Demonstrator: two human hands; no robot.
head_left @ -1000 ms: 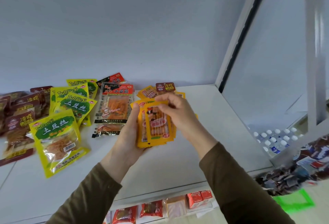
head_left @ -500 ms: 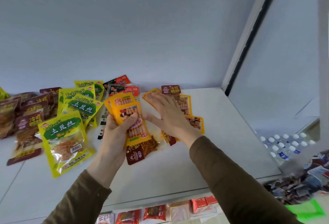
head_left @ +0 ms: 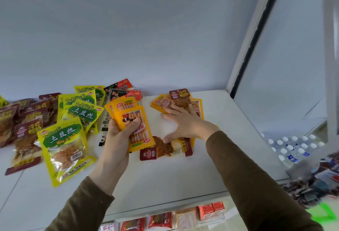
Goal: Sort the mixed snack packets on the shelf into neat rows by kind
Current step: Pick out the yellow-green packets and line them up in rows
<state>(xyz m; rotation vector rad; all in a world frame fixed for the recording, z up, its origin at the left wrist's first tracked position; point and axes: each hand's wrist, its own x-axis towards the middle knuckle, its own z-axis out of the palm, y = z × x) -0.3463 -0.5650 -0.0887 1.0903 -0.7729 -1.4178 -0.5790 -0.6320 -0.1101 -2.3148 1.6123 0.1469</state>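
Observation:
My left hand (head_left: 120, 136) grips a small stack of orange packets (head_left: 132, 118) held above the white shelf (head_left: 165, 175). My right hand (head_left: 185, 125) lies flat, fingers spread, on a loose pile of orange packets (head_left: 161, 103) at the shelf's back right. A dark red packet (head_left: 178, 95) sits on top of that pile, and another dark red packet (head_left: 159, 151) lies under my wrist. Yellow-green packets (head_left: 64, 146) overlap left of centre. Dark red packets (head_left: 27, 120) cover the far left. Red and black packets (head_left: 124, 89) lie at the back.
The shelf's back wall (head_left: 128, 29) rises just behind the packets, and a white upright post (head_left: 245, 47) bounds the right side. Below the front edge a lower shelf holds red packets (head_left: 209, 210). Capped water bottles (head_left: 293, 144) stand lower right.
My right hand let go of the orange stack and moved right onto the loose pile. My left hand carried the stack to the left and higher.

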